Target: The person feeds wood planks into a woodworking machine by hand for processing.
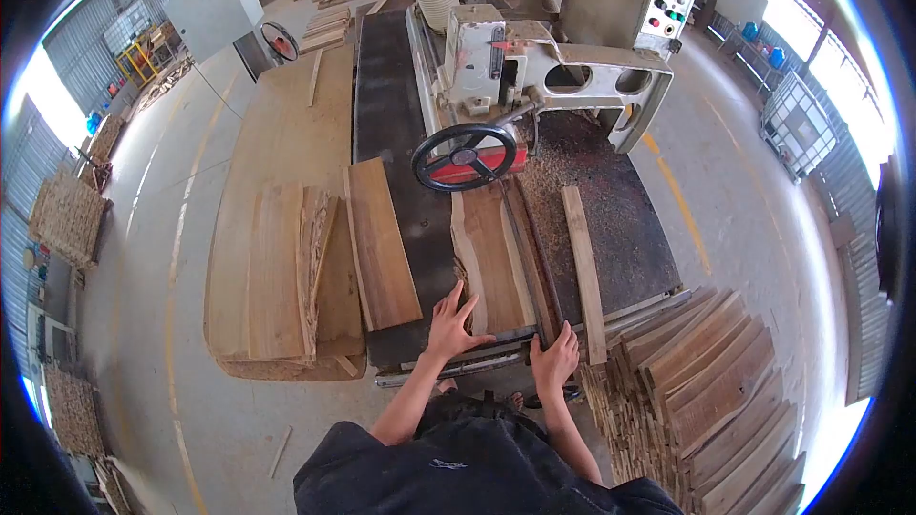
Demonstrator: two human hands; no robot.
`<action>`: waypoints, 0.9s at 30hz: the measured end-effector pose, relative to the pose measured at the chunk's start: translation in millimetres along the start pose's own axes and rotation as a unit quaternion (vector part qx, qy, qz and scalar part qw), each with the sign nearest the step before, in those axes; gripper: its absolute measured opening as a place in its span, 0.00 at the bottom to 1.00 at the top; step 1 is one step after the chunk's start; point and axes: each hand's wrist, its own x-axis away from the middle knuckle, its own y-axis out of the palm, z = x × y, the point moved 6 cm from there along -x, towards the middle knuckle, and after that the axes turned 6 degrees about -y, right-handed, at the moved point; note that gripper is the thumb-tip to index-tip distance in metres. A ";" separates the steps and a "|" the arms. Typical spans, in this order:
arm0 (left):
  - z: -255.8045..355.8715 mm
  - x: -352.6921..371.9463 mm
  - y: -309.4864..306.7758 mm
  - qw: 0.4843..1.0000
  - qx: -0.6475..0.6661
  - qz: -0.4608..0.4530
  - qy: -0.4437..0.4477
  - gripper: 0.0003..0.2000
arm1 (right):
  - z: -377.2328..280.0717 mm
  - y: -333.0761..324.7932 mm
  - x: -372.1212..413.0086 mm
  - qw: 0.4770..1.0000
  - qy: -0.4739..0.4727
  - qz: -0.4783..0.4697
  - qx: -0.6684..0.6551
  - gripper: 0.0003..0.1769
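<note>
A wooden board (498, 272) with a wavy bark edge on its left lies on the dark machine bed, its far end under the machine head. My left hand (450, 326) is at the board's near left corner, thumb and fingers spread, with the fingertips by the bark edge. Beside the near end of a dark metal guide rail (536, 262), just right of the board, is my right hand (555, 359), its thumb and fingers apart. Whether its fingertips touch the rail I cannot make out. A black handwheel (465, 157) stands above the board's far end.
Another board (384, 243) lies left on the bed, and a narrow strip (584, 272) lies right. Several planks (277, 267) rest on a wooden side table (286, 138). Stacked boards (716, 372) stand close on my right. The machine's control panel (665, 10) is at the back.
</note>
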 end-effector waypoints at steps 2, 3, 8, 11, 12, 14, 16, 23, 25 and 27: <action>-0.5 0.3 1.2 1.000 -0.005 -0.002 -0.003 0.52 | 1.2 0.1 0.0 1.000 0.004 -0.003 0.001 0.43; -0.5 0.4 1.4 1.000 -0.009 -0.004 -0.006 0.52 | 1.8 0.8 -0.2 1.000 0.004 -0.004 -0.003 0.43; -0.5 -1.5 -1.2 1.000 0.000 -0.002 -0.005 0.53 | 3.9 4.8 -0.9 1.000 0.012 -0.011 -0.005 0.44; -0.4 0.3 -0.9 1.000 0.023 0.000 -0.016 0.57 | 1.3 0.0 1.1 1.000 0.004 0.011 0.006 0.42; -1.8 0.3 -1.6 0.999 0.043 0.012 -0.028 0.60 | 0.0 -0.3 0.2 1.000 -0.006 0.019 0.009 0.42; -5.5 3.0 1.1 0.998 0.032 0.045 -0.040 0.62 | 0.6 -0.7 -0.2 1.000 -0.014 0.017 0.010 0.43; -3.9 -0.1 -1.8 0.996 -0.003 0.074 -0.053 0.67 | 1.2 -1.6 -1.5 1.000 -0.008 0.014 0.006 0.42; -8.0 -3.2 18.0 0.992 -0.101 -0.054 -0.061 0.71 | 1.2 1.3 -0.9 1.000 -0.010 0.006 0.003 0.44; -2.0 -4.1 10.8 0.992 -0.099 -0.041 -0.060 0.69 | -1.8 -1.3 -0.1 1.000 -0.022 0.006 0.007 0.45; 2.9 -5.1 8.6 0.993 -0.093 -0.031 -0.059 0.67 | -2.0 -3.5 0.7 0.999 -0.032 0.005 0.016 0.46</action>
